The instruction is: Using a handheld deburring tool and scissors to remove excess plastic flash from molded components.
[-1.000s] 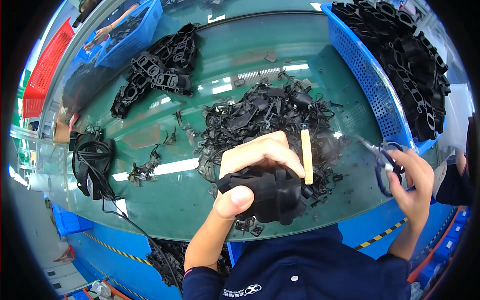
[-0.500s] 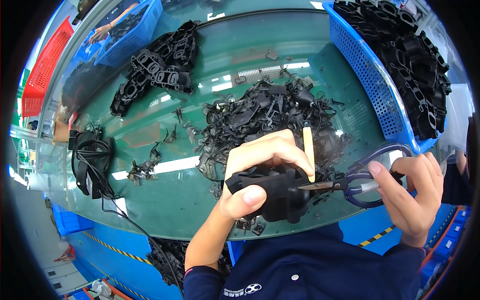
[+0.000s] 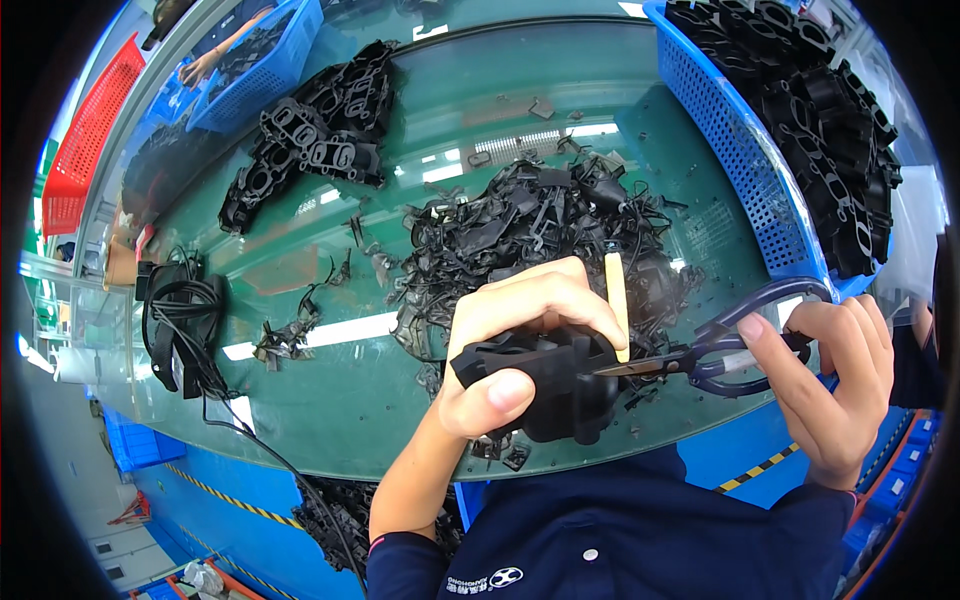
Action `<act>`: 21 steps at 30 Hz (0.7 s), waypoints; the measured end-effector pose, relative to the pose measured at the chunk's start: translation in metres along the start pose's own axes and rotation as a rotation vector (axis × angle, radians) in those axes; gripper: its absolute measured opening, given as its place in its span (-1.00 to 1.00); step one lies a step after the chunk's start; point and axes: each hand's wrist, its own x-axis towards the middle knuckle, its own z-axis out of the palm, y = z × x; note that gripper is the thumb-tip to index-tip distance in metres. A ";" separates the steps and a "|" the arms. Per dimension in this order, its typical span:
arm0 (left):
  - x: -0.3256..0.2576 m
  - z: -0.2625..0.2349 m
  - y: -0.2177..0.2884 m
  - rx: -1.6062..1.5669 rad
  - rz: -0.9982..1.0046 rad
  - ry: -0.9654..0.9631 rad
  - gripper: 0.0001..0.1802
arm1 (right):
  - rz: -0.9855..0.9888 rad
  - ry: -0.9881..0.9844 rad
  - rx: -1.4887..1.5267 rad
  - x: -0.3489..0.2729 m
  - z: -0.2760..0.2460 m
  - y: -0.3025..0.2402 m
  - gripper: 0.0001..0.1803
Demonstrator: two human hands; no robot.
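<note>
My left hand is closed around a black moulded plastic part, held over the near edge of the green table. In my right hand is a pair of scissors with dark handles, thumb and fingers at the loops. The blade tips touch the right side of the part, or lie just in front of it; I cannot tell which. Right behind the part, a pale yellow stick-like handle points away from me. Beyond my left hand spreads a heap of black plastic scraps.
A blue basket full of black parts stands at the right. More black parts lie stacked at the far left. A black corded device sits at the left edge. Another person's hand shows by a far blue basket.
The scissor handles have spread wider, and my right hand has shifted slightly to the right. My left hand and the black part have stayed in place.
</note>
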 end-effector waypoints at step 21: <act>0.001 0.012 0.004 0.085 -0.104 0.127 -0.19 | -0.088 -0.067 0.082 0.001 0.005 0.009 -0.50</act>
